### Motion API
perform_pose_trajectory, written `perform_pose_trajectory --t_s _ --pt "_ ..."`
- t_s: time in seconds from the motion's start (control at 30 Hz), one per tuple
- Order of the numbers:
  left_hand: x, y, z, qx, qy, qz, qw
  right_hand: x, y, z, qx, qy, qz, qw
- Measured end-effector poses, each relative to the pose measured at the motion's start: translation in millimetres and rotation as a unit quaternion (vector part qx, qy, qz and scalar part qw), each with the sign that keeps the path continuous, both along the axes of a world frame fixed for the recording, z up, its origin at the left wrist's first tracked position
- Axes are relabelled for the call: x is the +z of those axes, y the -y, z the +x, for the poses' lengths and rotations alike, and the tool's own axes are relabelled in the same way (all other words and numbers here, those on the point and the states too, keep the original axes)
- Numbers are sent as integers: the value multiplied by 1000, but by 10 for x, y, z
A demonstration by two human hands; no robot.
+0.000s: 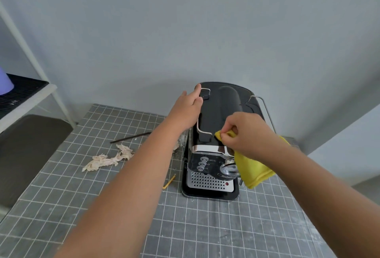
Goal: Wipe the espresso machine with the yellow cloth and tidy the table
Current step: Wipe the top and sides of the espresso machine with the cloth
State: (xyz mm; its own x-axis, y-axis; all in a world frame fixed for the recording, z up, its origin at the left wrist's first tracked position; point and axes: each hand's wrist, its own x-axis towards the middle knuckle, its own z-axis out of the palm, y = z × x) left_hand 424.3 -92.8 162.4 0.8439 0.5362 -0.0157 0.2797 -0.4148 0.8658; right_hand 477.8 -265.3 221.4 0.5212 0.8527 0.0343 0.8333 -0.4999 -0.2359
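— Head view: what's the surface and the room like?

— My table (205, 227) fills the lower frame under a grey cloth with a white grid, dusted with pale specks at lower right. A plain grey wall rises behind it. At upper left a white shelf frame (30, 52) holds a black grille with something lilac on it, and a dark seat pad (30, 144) sits below that.

— What lies around, and what's in the way?

— The espresso machine (216, 134) stands at centre, its perforated tray facing me. Left of it are crumpled paper scraps (109, 159), a dark thin stick (131, 137) and a small yellow strip (169, 181) just beside the base. My left forearm crosses over the scraps' right end.

— And your hands?

— My left hand (188, 109) rests flat on the machine's upper left edge, fingers straight. My right hand (246, 132) pinches the yellow cloth (253, 167) against the black top; the rest hangs over the right front.

— Room to move?

— The table's left edge runs diagonally close to the scraps; bare cloth lies open in front of the machine.
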Motion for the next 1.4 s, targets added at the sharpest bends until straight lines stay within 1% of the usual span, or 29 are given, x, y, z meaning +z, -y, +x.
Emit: perform_pose_trajectory --t_s 0.1,0.3,0.47,0.57,0.63,0.7,0.83,0.93,1.03,1.13,1.23,1.27,1.3,1.33,1.37,1.4 --pt "14 19 -8 4 8 -2 1000 -32 -150 151 -26 -19 25 999" --pt "42 50 -35 -3 17 -14 1000 -101 -711 709 -91 -28 71 993" --pt "54 42 -33 -6 3 2 1000 -85 -1035 990 -135 0 60 989" --pt "41 32 -32 -7 -2 7 1000 -87 -1071 1021 -146 5 51 988" --pt "52 42 -38 -8 -4 8 1000 -84 -1002 993 -149 -6 61 987" --pt "59 54 -46 -9 -3 8 1000 -69 -876 894 -139 -21 72 987" --pt "65 66 -58 -8 9 -10 1000 -56 -525 520 -83 -36 54 994" --pt "99 100 -78 -9 15 -14 1000 -46 -213 245 -71 -66 67 993" --pt "109 104 -84 -2 14 -12 1000 -63 -13 21 -59 -49 48 996" --pt "83 77 -63 1 11 -13 1000 -68 88 -96 -22 -45 57 997" --pt "74 66 -50 5 6 -4 1000 8 259 -27 66 -118 51 990" --pt "78 64 -45 11 4 5 1000 13 331 19 85 -164 66 981" --pt "83 62 -47 18 4 19 1000 9 403 49 89 -230 106 963" --pt "96 76 -62 25 9 38 999 -4 473 60 83 -318 176 928" --pt "112 106 -98 31 21 59 998 -12 527 60 69 -425 265 863" --pt "133 155 -155 32 40 80 995 -18 577 59 47 -528 342 776"
